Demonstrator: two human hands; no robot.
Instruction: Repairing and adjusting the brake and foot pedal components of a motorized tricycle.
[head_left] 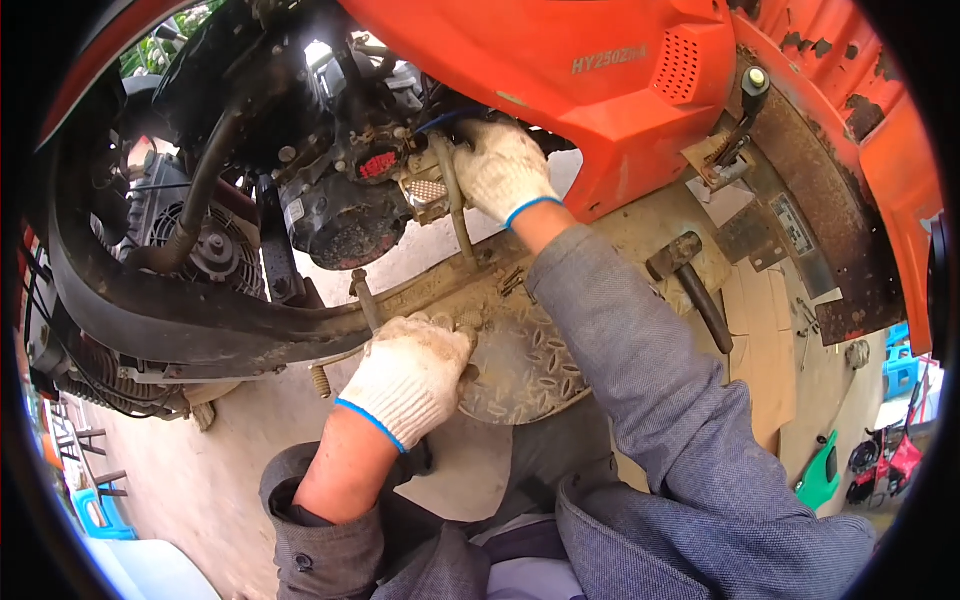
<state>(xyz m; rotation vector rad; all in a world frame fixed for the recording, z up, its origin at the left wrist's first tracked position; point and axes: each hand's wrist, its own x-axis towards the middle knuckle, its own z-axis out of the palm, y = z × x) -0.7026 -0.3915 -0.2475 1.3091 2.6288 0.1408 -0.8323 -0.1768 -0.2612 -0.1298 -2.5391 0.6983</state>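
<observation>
My left hand, in a white knit glove with a blue cuff, rests on the near edge of the metal footplate. Its fingers are curled, and what lies under them is hidden. A pedal arm rises just beyond it. My right hand, gloved the same way, reaches in beside the engine. An upright bent metal rod stands right by its fingers, which are mostly out of sight. Along the top of that hand runs a dark blue curved strip; its kind is unclear.
A hammer lies on the footplate to the right of my sleeve. Red body panels hang over the far side. A thick dark frame tube curves across the left, before a radiator fan. Flattened cardboard lies at right.
</observation>
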